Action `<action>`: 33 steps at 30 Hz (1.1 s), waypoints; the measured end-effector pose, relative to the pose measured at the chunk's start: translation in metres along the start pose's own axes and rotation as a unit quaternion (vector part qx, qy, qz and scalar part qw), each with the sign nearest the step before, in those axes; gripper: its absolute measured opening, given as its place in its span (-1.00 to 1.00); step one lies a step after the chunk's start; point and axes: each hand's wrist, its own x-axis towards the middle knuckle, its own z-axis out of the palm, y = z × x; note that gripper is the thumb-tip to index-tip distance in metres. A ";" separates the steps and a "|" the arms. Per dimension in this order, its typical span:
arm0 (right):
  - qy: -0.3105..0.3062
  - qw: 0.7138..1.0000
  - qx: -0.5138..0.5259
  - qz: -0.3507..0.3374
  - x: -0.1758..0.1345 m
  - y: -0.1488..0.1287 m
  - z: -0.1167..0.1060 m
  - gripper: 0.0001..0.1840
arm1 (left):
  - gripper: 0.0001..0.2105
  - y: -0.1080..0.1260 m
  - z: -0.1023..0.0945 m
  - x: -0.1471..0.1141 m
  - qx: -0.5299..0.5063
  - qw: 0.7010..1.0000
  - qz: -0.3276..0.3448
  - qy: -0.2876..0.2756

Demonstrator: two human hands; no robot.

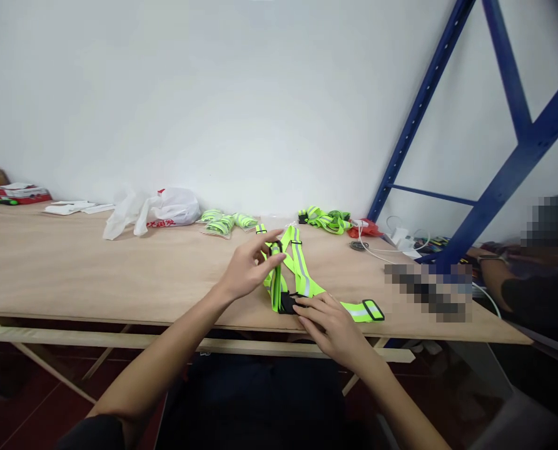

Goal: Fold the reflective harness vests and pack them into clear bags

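From my remote seat, I see the yellow-green strap (301,269) with its grey stripe lying near the front edge of the wooden surface (142,275), part of it lifted in a fold. My left hand (251,265) is narrow, thumb and fingers holding that upright fold by a small black slider (275,248). My right hand (328,319) lies low over the strap, fingertips at the black buckle (287,303); I cannot tell whether they pinch it or only rest there. One strap end, with a black loop (373,310), sticks out to the right of that hand. Near the wall, I have small packed bags (219,225) beside a white plastic bag (178,206), and a heap of similar straps (328,220) next to something red (366,229). Another person's arm (492,281) shows at far right.
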 end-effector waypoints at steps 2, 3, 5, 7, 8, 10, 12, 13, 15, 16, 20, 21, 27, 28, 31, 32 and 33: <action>0.001 1.000 -0.004 -0.002 0.000 0.000 0.001 -0.70 | -0.54 -0.003 -0.015 -0.006 -0.007 0.999 -0.027 0.026; 0.000 1.000 -0.007 -0.001 0.001 0.000 0.001 -0.70 | -0.54 -0.004 -0.024 -0.011 0.006 0.999 -0.033 0.030; -0.001 1.000 -0.015 0.001 0.001 0.000 0.002 -0.71 | -0.54 -0.005 -0.042 -0.020 0.049 0.998 -0.040 0.027; 0.001 1.000 -0.023 0.003 0.001 0.000 0.003 -0.71 | -0.55 -0.004 -0.057 -0.029 0.076 0.995 -0.057 0.019; 0.002 1.000 -0.027 0.004 0.001 -0.001 0.003 -0.71 | -0.56 -0.003 -0.062 -0.032 0.071 0.995 -0.070 0.018; 0.002 1.000 -0.030 0.004 0.001 -0.002 0.004 -0.71 | -0.57 -0.001 -0.063 -0.034 0.026 0.995 -0.090 0.024; 0.002 0.999 -0.033 0.004 0.001 -0.003 0.003 -0.71 | -0.59 0.002 -0.053 -0.030 -0.035 0.995 -0.089 0.037; 0.003 0.999 -0.033 0.003 0.001 -0.003 0.003 -0.71 | -0.60 0.003 -0.043 -0.025 -0.063 0.994 -0.082 0.041; 0.004 0.999 -0.032 0.003 0.001 -0.004 0.003 -0.71 | -0.58 0.006 -0.014 -0.012 -0.108 0.991 -0.071 0.041; 0.003 1.000 -0.030 0.003 0.001 -0.003 0.002 -0.72 | -0.58 0.008 0.004 -0.006 -0.125 0.989 -0.071 0.037; -0.008 1.000 -0.020 0.011 -0.002 0.000 0.005 -0.74 | -0.60 0.009 0.079 0.004 -0.170 0.980 -0.107 -0.010; -0.008 1.000 -0.017 0.014 -0.004 0.001 0.006 -0.75 | -0.60 0.009 0.093 0.002 -0.172 0.977 -0.118 -0.030; -0.052 0.994 0.074 0.055 -0.010 -0.005 -0.011 -0.78 | -0.68 0.001 0.116 -0.018 -0.126 0.964 -0.197 -0.126; -0.066 0.990 0.102 0.067 -0.012 -0.004 -0.019 -0.77 | -0.66 0.000 0.114 -0.019 -0.111 0.964 -0.197 -0.142; -0.059 0.978 0.159 0.121 -0.025 0.011 -0.046 -0.74 | -0.60 -0.002 0.112 -0.023 -0.044 0.964 -0.177 -0.194; -0.033 0.977 0.150 0.149 -0.032 0.021 -0.054 -0.71 | -0.60 -0.002 0.114 -0.024 -0.013 0.964 -0.163 -0.208; -0.001 0.976 0.128 0.176 -0.040 0.032 -0.061 -0.70 | -0.61 -0.002 0.116 -0.026 0.021 0.965 -0.145 -0.218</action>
